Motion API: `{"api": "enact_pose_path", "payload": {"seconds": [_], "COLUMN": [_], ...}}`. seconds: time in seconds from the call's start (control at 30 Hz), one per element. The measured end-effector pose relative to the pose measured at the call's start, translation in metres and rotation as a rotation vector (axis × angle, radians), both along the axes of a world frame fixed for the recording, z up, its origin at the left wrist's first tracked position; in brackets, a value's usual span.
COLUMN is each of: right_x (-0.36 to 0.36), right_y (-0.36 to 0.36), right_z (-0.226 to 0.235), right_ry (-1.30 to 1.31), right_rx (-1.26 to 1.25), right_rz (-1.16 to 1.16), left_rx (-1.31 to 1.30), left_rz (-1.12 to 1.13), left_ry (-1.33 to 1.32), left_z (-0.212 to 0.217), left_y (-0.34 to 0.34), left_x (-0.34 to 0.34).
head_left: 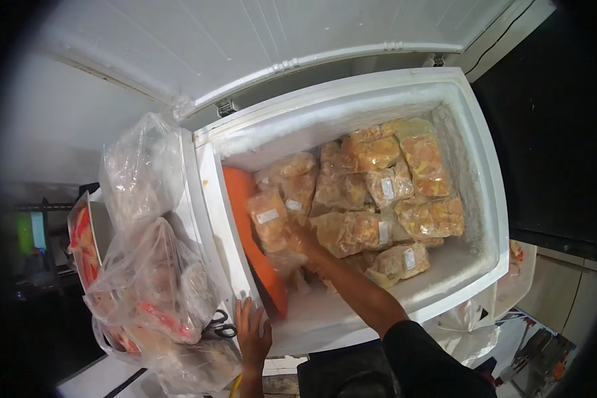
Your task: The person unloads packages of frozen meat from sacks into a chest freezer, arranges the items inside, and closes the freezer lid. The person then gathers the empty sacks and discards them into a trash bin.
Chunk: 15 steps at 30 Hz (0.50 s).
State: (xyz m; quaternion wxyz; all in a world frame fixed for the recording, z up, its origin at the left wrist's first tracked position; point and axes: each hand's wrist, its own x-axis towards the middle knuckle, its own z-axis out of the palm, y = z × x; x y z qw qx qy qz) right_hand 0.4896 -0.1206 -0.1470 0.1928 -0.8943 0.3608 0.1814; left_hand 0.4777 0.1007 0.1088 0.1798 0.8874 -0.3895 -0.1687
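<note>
My right hand [300, 240] reaches into the open chest freezer [491, 219] and grips a clear bag of frozen meat [269, 213] with a white label. Its fingers are partly hidden and slightly blurred. That bag is at the freezer's left side, beside an orange panel or container [242, 199]. More labelled bags of yellowish-orange frozen meat [421, 159] lie piled to the right. My left hand [253, 333] rests with its fingers apart on the freezer's near left rim, holding nothing.
Black-handled scissors [220, 325] lie just left of my left hand. Large clear plastic bags [156, 285] crowd the freezer's left side. The raised white lid [278, 33] stands behind. Frost coats the inner walls. Another plastic bag [467, 338] sits outside at the near right.
</note>
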Motion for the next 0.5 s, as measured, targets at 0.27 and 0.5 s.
{"api": "enact_pose_path", "payload": {"seconds": [0.27, 0.5], "right_x": [-0.160, -0.154], "right_y": [-0.159, -0.046], "right_z": [0.082, 0.026], "right_ry": [-0.324, -0.161], "right_rx": [-0.050, 0.147], "right_rz": [0.083, 0.296], "left_rx": [0.041, -0.013], "left_rz": [-0.051, 0.074], "left_ry": [-0.112, -0.003], "left_z": [0.030, 0.028], "left_y": [0.057, 0.044], "left_x": [-0.010, -0.022]}}
